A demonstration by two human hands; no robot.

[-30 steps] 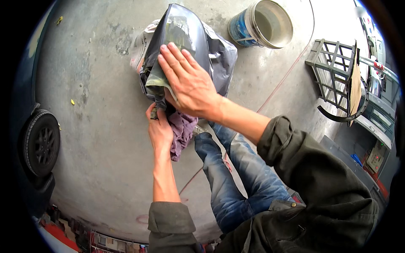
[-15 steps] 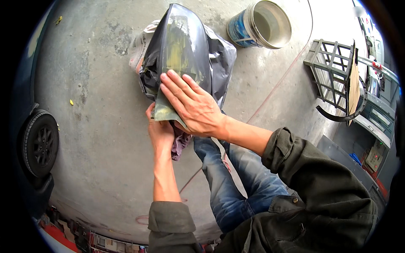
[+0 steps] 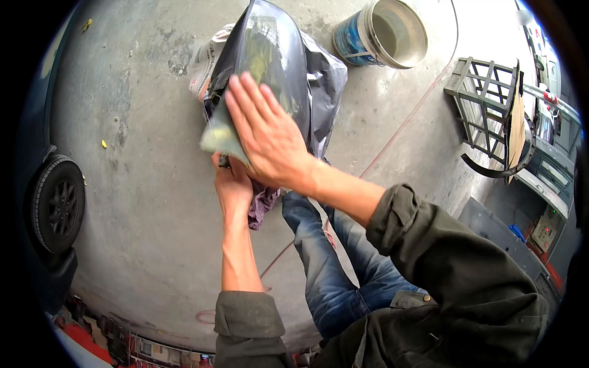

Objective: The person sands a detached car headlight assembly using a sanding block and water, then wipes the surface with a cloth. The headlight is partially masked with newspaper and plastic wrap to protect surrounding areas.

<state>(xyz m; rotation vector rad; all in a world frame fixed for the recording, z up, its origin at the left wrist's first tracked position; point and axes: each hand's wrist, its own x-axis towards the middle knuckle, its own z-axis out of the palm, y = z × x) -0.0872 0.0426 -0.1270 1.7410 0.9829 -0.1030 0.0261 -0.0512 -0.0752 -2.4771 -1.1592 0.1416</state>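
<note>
A dark grey curved part (image 3: 272, 46), glossy with yellow-green smears, rests on dark plastic sheeting (image 3: 322, 92) and a white printed bag (image 3: 205, 67). My right hand (image 3: 267, 135) lies flat over the part's lower half, fingers stretched together, holding a grey-green sheet (image 3: 218, 138) under it, blurred by motion. Below it, my left hand (image 3: 233, 190) is curled at the part's lower end; what it grips is mostly hidden. A crumpled purple cloth (image 3: 262, 205) hangs beside my left hand.
A bucket (image 3: 396, 37) stands back right. A metal lattice stand (image 3: 472, 86) with cardboard and a black curved strip is at right, near a grey cabinet (image 3: 543, 193). A vehicle wheel (image 3: 58, 205) is at left. A thin hose (image 3: 399, 132) crosses the floor. My legs extend below the part.
My right hand slid down the part, then moved back up and slightly left, swinging the sheet leftward past the part's edge. My left hand has stayed at the lower end.
</note>
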